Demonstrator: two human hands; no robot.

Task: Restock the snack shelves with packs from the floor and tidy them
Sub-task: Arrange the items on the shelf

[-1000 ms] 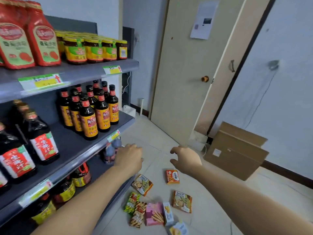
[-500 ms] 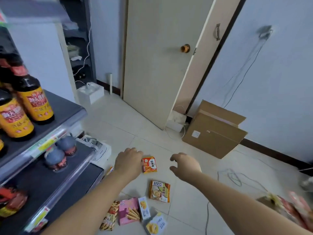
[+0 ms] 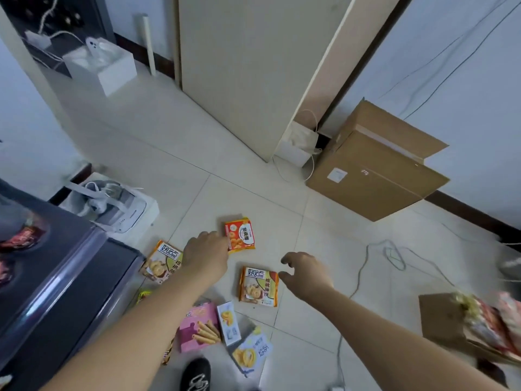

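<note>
Left hand (image 3: pixel 207 255) hovers beside a glossy rectangular orange pack (image 3: pixel 241 235), grip not discernible; right hand (image 3: pixel 307 273) released, empty.

The pale tiled floor (image 3: pixel 225 142) carries a loose scatter of snacks. A red-orange pack (image 3: pixel 241 235) lies farthest out, with an orange-and-white pack (image 3: pixel 258 286) nearer and a matching pack (image 3: pixel 162 262) off to the left. Closest are a pink box (image 3: pixel 197 328), a narrow white box (image 3: pixel 229 323) just beside it, and a pale blue pack (image 3: pixel 251 352). A cardboard box (image 3: pixel 375 170) sits against the wall, with cables (image 3: pixel 394 255) trailing nearby.

Cardboard box (image 3: pixel 375 176) beside door (image 3: pixel 251 66); floor cables (image 3: pixel 363 266).
</note>
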